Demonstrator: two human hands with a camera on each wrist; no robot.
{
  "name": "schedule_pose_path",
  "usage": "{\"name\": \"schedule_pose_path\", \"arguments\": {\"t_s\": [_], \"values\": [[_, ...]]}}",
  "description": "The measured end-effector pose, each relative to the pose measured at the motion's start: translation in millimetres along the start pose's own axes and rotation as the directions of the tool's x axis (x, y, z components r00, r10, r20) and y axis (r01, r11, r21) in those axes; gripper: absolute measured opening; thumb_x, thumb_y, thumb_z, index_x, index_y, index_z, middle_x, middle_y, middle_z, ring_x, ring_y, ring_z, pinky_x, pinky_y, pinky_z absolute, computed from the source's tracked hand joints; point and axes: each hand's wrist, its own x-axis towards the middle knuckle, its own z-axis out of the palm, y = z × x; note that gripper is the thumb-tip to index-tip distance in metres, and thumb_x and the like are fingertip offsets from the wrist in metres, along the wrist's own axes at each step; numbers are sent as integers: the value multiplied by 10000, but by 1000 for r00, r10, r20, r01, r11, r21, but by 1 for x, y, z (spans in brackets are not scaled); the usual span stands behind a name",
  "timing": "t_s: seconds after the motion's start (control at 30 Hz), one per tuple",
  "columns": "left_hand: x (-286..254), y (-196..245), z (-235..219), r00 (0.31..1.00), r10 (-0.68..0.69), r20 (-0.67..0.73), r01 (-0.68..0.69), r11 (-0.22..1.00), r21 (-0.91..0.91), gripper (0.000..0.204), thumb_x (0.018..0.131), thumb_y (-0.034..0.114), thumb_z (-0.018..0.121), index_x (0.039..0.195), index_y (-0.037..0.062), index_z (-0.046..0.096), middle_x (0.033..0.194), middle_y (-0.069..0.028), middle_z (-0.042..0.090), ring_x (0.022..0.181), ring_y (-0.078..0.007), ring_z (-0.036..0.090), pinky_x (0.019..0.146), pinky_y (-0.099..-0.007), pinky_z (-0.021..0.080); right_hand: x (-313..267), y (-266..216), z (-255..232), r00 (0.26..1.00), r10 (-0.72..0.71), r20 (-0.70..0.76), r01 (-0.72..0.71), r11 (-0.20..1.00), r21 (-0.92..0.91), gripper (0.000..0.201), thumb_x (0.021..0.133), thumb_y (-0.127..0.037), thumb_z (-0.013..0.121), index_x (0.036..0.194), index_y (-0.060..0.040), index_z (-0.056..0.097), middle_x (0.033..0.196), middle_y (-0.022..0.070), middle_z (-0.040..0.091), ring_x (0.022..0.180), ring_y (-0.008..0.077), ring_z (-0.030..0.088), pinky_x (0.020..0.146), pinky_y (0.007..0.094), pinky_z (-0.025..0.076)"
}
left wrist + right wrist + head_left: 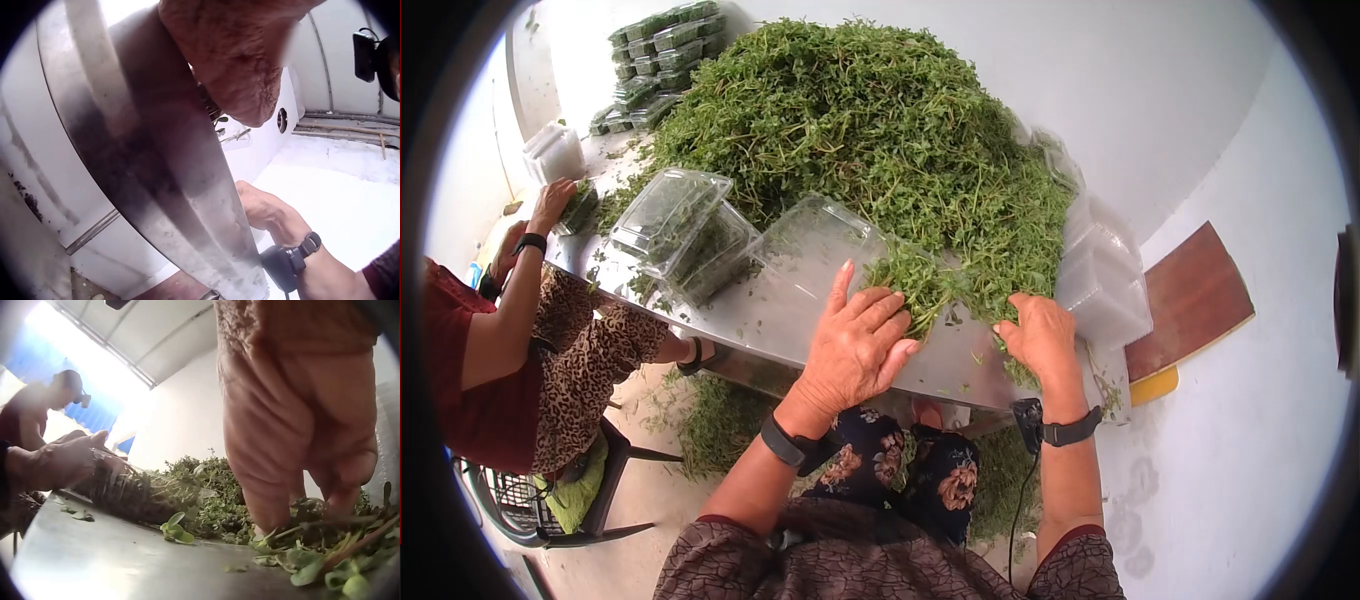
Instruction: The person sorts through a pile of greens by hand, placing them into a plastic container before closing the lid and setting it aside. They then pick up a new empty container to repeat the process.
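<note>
On the metal table rises a large heap of leafy green sprigs [850, 110]. My left hand [855, 340] lies with straight fingers and thumb spread over a bunch of greens [915, 285] at the near side of the heap. An open clear plastic box [815, 235] sits just beyond that hand, partly covered by it. My right hand [1045, 335] bends its fingers down into the loose greens at the heap's right edge. In the right wrist view, its fingertips [272, 519] reach the tabletop among stems and leaves, gripping some of them.
Filled clear boxes [675, 230] stand left of my left hand, with more stacked boxes [662, 60] behind. Nested empty boxes [1105, 270] stand at the right. Another person [495, 370] sits at the left, one hand on a box. Table edge [750, 347] runs before me.
</note>
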Motion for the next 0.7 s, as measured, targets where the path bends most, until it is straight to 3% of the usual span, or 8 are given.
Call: {"name": "schedule_pose_path", "arguments": {"t_s": [0.07, 0.3, 0.37, 0.4, 0.47, 0.5, 0.57, 0.7], "values": [[0, 1, -1, 1000, -4, -4, 4, 1000, -4, 267, 833, 247, 636, 980, 31, 692, 1066, -99, 655, 1083, -270, 590, 1160, -568, 193, 2, 1, 1, 999, -32, 9, 32, 999, -8, 169, 727, -150, 705, 800, -2, 667, 749, 206, 654, 756, 391, 650, 703, 469, 516], [0, 1, -1, 1000, 9, -24, -9, 1000, -19, 228, 844, 242, 641, 933, 34, 671, 1042, -93, 636, 1068, -263, 579, 1164, -529, 218, 8, 13, 11, 998, -38, -49, 36, 998, -45, 93, 684, -74, 641, 695, 16, 623, 731, 238, 634, 739, 416, 631, 677, 493, 503], [-1, -1, 0, 1000, -3, -9, 3, 1000, -22, 246, 840, 247, 642, 955, 33, 683, 1057, -96, 646, 1078, -265, 584, 1165, -536, 211, 8, 14, 6, 986, -45, -162, 57, 996, 69, 103, 692, -60, 635, 677, 36, 600, 645, 219, 590, 626, 339, 638, 604, 452, 499], [-1, -1, 0, 1000, -11, 8, 12, 1000, -28, 266, 835, 251, 643, 978, 32, 694, 1073, -99, 656, 1088, -266, 589, 1166, -544, 205, 9, 12, 2, 986, -46, -162, 58, 996, 69, 103, 692, -60, 635, 677, 36, 600, 645, 219, 590, 626, 339, 638, 604, 452, 499], [0, -1, -1, 1000, -11, 11, 11, 1000, -24, 267, 835, 251, 643, 979, 32, 694, 1073, -99, 657, 1090, -266, 590, 1166, -544, 207, 13, 5, -12, 985, 170, 31, -162, 843, 512, 112, 745, -41, 635, 680, 39, 591, 589, 118, 574, 546, 184, 605, 512, 351, 471], [0, 0, -1, 1000, -9, 14, 9, 1000, -21, 268, 835, 251, 643, 979, 31, 694, 1073, -99, 657, 1092, -266, 590, 1165, -544, 209, 13, -3, -20, 984, 175, 32, -166, 843, 512, 112, 745, -41, 635, 680, 39, 591, 589, 118, 574, 546, 184, 605, 512, 351, 471], [0, 0, 0, 1000, -6, 13, 6, 1000, -22, 269, 834, 251, 643, 980, 30, 694, 1073, -99, 657, 1093, -266, 590, 1166, -541, 211, 13, -28, -35, 984, 171, 46, -134, 550, 824, 131, 812, -47, 644, 713, 30, 604, 622, 26, 573, 561, 71, 559, 473, 246, 421], [0, -1, 0, 1000, -14, 12, 14, 1000, -18, 270, 831, 252, 645, 977, 29, 695, 1072, -99, 659, 1095, -268, 590, 1165, -533, 221, 19, -61, -46, 980, 149, 129, -181, 421, 889, 125, 864, -70, 634, 796, 35, 621, 707, 16, 622, 592, 79, 600, 480, 218, 434]]}}
